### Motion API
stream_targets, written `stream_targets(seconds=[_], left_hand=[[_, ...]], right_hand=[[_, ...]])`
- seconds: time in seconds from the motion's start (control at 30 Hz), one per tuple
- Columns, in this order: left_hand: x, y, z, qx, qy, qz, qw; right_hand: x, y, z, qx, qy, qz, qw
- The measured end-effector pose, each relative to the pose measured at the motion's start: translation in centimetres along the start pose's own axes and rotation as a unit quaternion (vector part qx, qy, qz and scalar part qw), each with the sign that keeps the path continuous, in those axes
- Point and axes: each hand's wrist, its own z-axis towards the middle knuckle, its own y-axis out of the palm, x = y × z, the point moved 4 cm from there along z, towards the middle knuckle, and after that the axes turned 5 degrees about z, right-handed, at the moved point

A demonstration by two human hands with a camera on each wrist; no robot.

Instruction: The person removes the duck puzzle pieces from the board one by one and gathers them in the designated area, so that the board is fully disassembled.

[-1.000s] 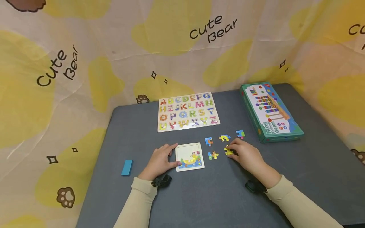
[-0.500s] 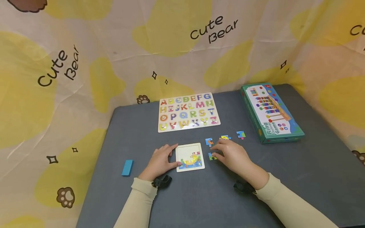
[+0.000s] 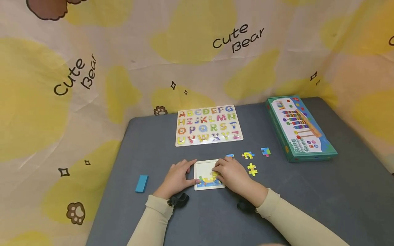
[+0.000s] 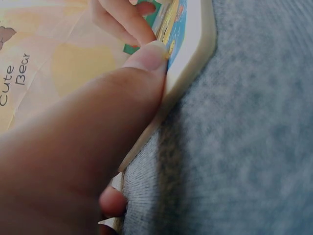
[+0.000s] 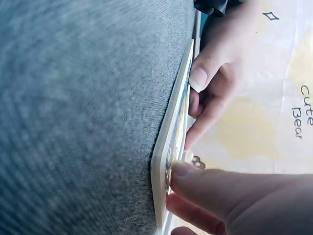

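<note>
A small square jigsaw tray (image 3: pixel 204 165) with a pale wooden rim lies on the table, partly filled with yellow and blue pieces along its lower part. My left hand (image 3: pixel 176 179) holds it at the left side, thumb on the lower left corner and index finger at the upper left. My right hand (image 3: pixel 235 174) is over the tray's right side, pinching a jigsaw piece (image 3: pixel 214 173) between thumb and fingers; most of that piece is hidden. In the right wrist view, the right thumb (image 5: pixel 200 178) is right at the tray's surface.
Loose jigsaw pieces lie right of the tray: a yellow one (image 3: pixel 252 169), a yellow and blue one (image 3: pixel 248 155), a blue and green one (image 3: pixel 265 152). Another blue one (image 3: pixel 230 155) is half hidden. Behind are an alphabet board (image 3: pixel 209 125) and green box (image 3: pixel 301 130); left, a blue block (image 3: pixel 142 183).
My right hand has gone left from the yellow piece to the piece beside the tray, then over the tray with it. The left hand stays on the tray. The head view has shifted slightly.
</note>
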Motion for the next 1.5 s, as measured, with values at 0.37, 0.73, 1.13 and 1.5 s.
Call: stream_targets(seconds=[0.37, 0.73, 1.13, 1.5], left_hand=[[0.2, -0.4, -0.1, 0.001, 0.003, 0.004, 1.0], [0.2, 0.1, -0.6, -0.005, -0.008, -0.004, 0.9999], [0.0, 0.6, -0.8, -0.007, -0.01, -0.01, 0.9999], [0.3, -0.1, -0.6, 0.002, -0.001, -0.008, 1.0]], right_hand=[[0.1, -0.1, 0.1, 0.03, 0.014, 0.082, 0.9961], [0.0, 0.4, -0.2, 0.026, 0.02, 0.147, 0.9885], [0.3, 0.6, -0.4, 0.022, 0.007, 0.138, 0.9902], [0.5, 0.7, -0.2, 0.033, 0.011, 0.141, 0.9894]])
